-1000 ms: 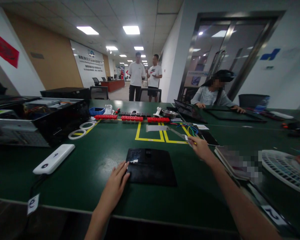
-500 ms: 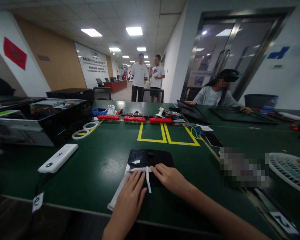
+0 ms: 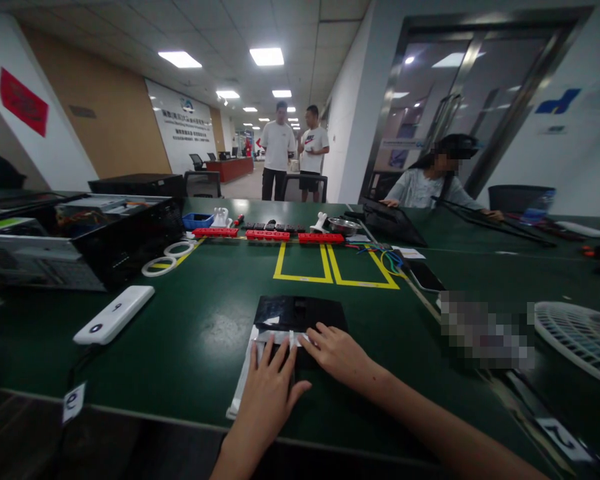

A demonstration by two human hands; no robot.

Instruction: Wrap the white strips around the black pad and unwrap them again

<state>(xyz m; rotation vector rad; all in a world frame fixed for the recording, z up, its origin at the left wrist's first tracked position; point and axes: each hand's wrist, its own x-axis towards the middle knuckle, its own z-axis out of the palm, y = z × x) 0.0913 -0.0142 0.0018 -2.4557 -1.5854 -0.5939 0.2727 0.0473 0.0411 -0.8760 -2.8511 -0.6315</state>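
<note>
A flat, glossy black panel (image 3: 280, 309) lies on the green table in front of me, with a white strip (image 3: 263, 333) running across its middle. More white material (image 3: 241, 385) extends along its left side down toward the table edge. My left hand (image 3: 273, 380) rests flat on the panel's lower part, fingers spread, fingertips at the strip. At the strip's right end, my right hand (image 3: 337, 350) lies with its fingers stretched out over the panel. What is under both palms is hidden.
A white power bank (image 3: 115, 315) with a cable lies left, below an open computer case (image 3: 130, 240). Red trays (image 3: 267, 235) line the back beyond yellow tape outlines (image 3: 303, 278). A phone (image 3: 426, 275) and white fan grille (image 3: 580, 337) are right. A co-worker (image 3: 420, 187) handles a frame opposite.
My left hand has spread its fingers and shifted slightly right. The narrow white piece that hung down between my hands is now mostly out of sight. Across the table, the co-worker's dark frame is tilted up.
</note>
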